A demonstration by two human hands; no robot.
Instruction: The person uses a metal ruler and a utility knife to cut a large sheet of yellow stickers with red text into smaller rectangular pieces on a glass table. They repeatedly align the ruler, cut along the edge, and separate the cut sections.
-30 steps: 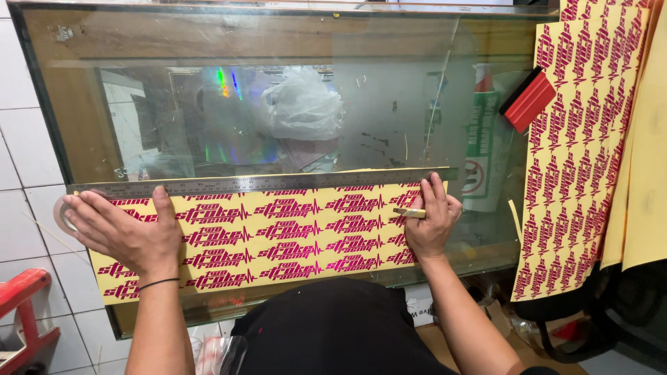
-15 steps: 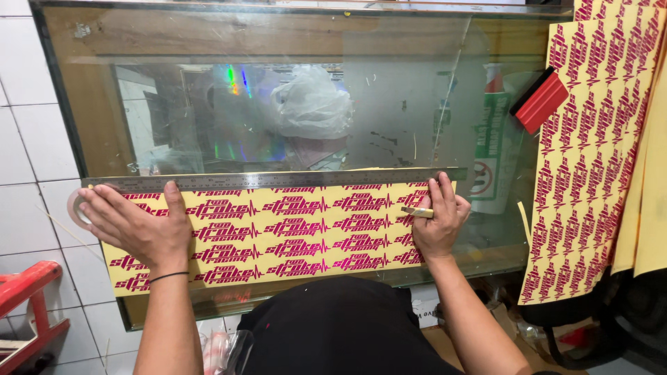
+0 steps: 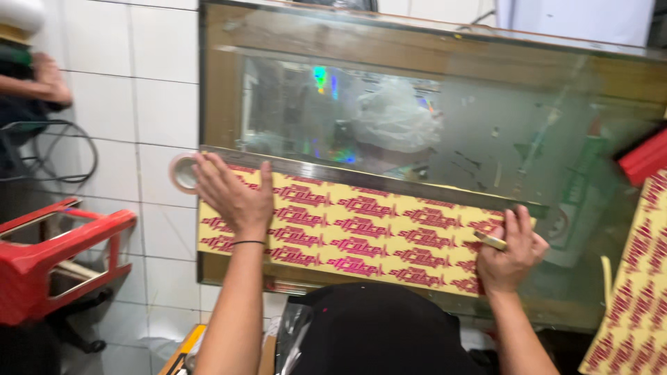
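while the view has swung left and blurred since a second ago, the hands have hardly moved: left hand [image 3: 233, 196] still lies open and flat, fingers spread, on the left end of the sticker sheet [image 3: 361, 229] and the steel ruler [image 3: 375, 180] along its top edge. right hand [image 3: 511, 253] is curled around a small yellowish knife [image 3: 490, 240] at the ruler's right end, fingers pressing down. so the ruler looks to be still being lined up, no cut visible. sheet sits on the glass counter [image 3: 486, 125], near edge. count: one ruler, one knife, one tape roll [image 3: 185, 172] by the left fingertips, one red stool [image 3: 48, 257] on the floor, another sticker sheet [image 3: 636, 292] partly in view at right. someone else's hand [image 3: 48, 80] top left.
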